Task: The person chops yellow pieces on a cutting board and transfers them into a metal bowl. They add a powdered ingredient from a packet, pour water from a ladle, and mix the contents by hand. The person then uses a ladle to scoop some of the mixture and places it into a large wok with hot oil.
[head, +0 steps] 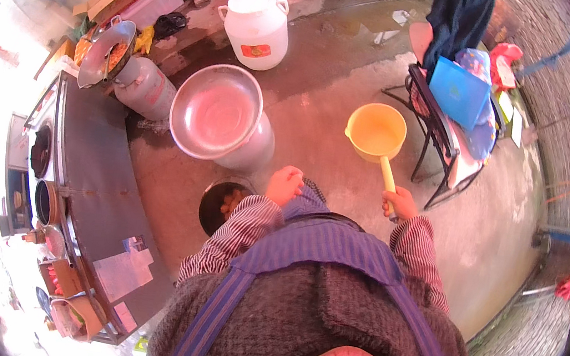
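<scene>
My right hand point(401, 203) grips the handle of a yellow plastic water ladle point(377, 131), whose round bowl is held out over the floor. No contents can be made out in the bowl. My left hand point(285, 184) is held in front of my apron, its fingers curled in with nothing visible in them. Beyond it, a wide metal basin point(216, 112) rests on top of a pale cylindrical container point(248, 146). Below and left of that hand is a dark pot point(213, 206) with brownish lumps point(232, 202) inside, partly hidden by my left sleeve.
A metal-sided stove counter point(97, 148) runs along the left. Near its far end are a gas cylinder point(145, 88) and a wok point(118, 50) holding food. A lidded white plastic barrel point(257, 34) stands ahead. On the right, a folding chair point(449, 140) carries clothes and a blue folder point(458, 93).
</scene>
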`<action>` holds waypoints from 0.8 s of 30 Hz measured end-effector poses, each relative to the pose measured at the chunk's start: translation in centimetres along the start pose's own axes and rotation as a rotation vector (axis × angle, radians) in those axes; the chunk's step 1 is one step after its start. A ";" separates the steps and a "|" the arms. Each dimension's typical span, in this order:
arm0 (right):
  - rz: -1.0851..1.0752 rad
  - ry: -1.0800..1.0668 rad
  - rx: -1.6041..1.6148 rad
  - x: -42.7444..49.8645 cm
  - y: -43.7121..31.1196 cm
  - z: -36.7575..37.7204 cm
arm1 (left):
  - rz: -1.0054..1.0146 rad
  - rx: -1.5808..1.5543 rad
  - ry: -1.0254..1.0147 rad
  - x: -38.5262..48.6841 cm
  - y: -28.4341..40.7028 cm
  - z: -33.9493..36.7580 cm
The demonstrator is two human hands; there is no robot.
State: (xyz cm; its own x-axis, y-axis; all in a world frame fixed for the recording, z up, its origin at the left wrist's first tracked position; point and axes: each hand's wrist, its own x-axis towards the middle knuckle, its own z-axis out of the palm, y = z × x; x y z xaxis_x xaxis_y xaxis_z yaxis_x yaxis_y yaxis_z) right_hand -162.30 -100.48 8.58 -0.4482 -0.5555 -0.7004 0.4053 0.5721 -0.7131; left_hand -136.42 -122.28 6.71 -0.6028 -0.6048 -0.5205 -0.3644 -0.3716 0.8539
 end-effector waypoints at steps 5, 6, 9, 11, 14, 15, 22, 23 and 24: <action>-0.014 -0.130 0.078 13.6 -11.4 1.4 | -0.034 -0.034 0.095 13.1 5.2 0.3; -0.009 -0.158 0.069 16.7 -14.1 1.7 | -0.021 -0.060 0.098 16.4 6.3 0.2; -0.026 -0.166 -0.029 26.1 -22.8 2.4 | -0.024 -0.110 0.135 26.2 10.1 -1.1; -0.080 -0.165 -0.141 32.7 -30.0 2.7 | -0.051 -0.119 0.153 32.9 14.3 -2.7; -0.091 -0.109 -0.222 40.2 -39.3 1.9 | -0.010 -0.163 0.235 39.8 20.3 -4.9; -0.111 -0.085 -0.194 42.5 -42.6 1.9 | 0.035 -0.165 0.272 41.9 22.7 -6.1; -0.306 0.037 -0.245 56.1 -61.7 1.7 | 0.000 -0.229 0.439 48.5 29.4 -13.1; -0.337 0.064 -0.301 58.4 -64.4 1.8 | -0.020 -0.250 0.490 49.2 29.1 -14.0; -0.378 0.096 -0.356 61.0 -66.9 2.0 | -0.017 -0.270 0.555 49.9 28.6 -14.8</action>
State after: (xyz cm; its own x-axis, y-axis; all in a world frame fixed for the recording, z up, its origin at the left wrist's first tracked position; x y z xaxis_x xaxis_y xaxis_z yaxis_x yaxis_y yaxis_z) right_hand -215.14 -173.88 13.54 -0.5887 -0.7143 -0.3785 -0.0869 0.5215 -0.8488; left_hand -166.46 -173.52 5.13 -0.1129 -0.8465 -0.5203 -0.1340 -0.5059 0.8521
